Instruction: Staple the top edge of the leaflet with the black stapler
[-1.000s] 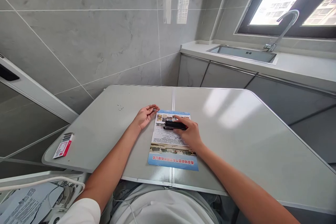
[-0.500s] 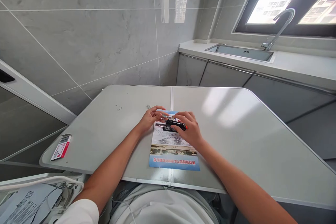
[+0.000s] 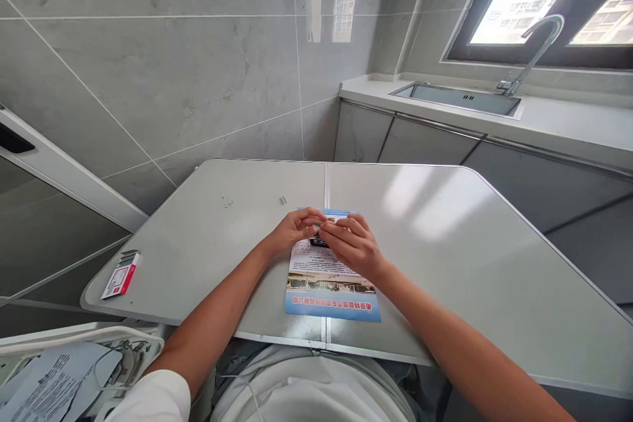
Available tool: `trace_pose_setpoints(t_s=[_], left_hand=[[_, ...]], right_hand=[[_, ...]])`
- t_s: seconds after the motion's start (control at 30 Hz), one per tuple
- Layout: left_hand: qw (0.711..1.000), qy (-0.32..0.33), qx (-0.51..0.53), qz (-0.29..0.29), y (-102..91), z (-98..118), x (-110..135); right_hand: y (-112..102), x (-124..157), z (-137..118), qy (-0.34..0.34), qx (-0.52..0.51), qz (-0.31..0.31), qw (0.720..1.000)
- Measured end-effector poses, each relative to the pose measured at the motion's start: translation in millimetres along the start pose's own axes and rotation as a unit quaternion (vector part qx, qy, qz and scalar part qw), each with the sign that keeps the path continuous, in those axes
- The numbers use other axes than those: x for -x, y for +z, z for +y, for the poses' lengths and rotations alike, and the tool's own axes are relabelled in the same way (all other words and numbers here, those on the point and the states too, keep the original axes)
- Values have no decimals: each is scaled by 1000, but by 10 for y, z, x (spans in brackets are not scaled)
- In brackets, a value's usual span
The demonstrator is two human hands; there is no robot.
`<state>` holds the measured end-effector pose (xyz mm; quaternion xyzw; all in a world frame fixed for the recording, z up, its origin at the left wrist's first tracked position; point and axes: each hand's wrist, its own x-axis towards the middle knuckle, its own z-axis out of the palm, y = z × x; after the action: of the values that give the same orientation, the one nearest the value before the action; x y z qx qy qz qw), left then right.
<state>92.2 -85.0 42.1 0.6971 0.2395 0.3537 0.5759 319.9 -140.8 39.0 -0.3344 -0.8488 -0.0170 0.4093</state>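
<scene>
A black stapler [image 3: 319,242] is mostly hidden by my fingers, just above a printed leaflet [image 3: 331,303] that lies on the table. My left hand [image 3: 295,229] comes in from the left, its thumb and fingers pinched close to the stapler's end; what they hold is hidden. Curled over the stapler from the right, my right hand [image 3: 357,247] is closed, and its fingertips meet those of the left. A short strip of staples [image 3: 283,200] lies on the table beyond my left hand. Farther left are several loose staples [image 3: 227,202].
The pale folding table [image 3: 425,277] has a seam down its middle. A small red and white box [image 3: 120,274] lies near its left edge. At lower left, a white rack [image 3: 143,336] holds papers. A counter with a sink [image 3: 459,99] stands behind at right.
My hands have come together over the stapler, and my right fingers now cover much of it. The staple strip, partly hidden before, shows fully. The view has shifted slightly.
</scene>
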Motion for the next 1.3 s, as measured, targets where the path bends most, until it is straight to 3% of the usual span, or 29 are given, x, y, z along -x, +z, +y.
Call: trace_pose_setpoints(t_s=[0.07,0.13,0.23,0.3,0.4,0.57,0.87,0.97,1.1,1.23,1.3], left_hand=[[997,36,-26,56,-47,2,-18],[979,58,-99,167,-164,-46,-34],[904,24,-319,283,-432,-219,-39],[869,11,-407,281,-612,-372,-31],[858,-23,-448,250,-792,-589,-18],[853,-49,-472,220,-850,-761,-31],[844,-80,-485,216,-807,-619,-29],[820,-98,-502,255,-802,-597,-16],[792,-145,-530,266,-828,-569,19],[802,-145,-510,275,-823,-529,35],[835,-121,-451,290,-777,-522,13]], right_hand=[[-51,-4,127,21,8,34,999],[-110,6,383,68,24,77,994],[-193,111,961,163,53,98,980],[-227,241,1360,229,81,79,967],[-232,426,1787,328,56,41,942],[-193,474,1982,350,50,31,935],[-234,401,1819,354,55,20,933],[-220,305,1469,342,28,19,939],[-77,154,737,279,-102,-47,954],[119,151,245,202,-119,-95,967],[193,198,196,183,-95,-110,972]])
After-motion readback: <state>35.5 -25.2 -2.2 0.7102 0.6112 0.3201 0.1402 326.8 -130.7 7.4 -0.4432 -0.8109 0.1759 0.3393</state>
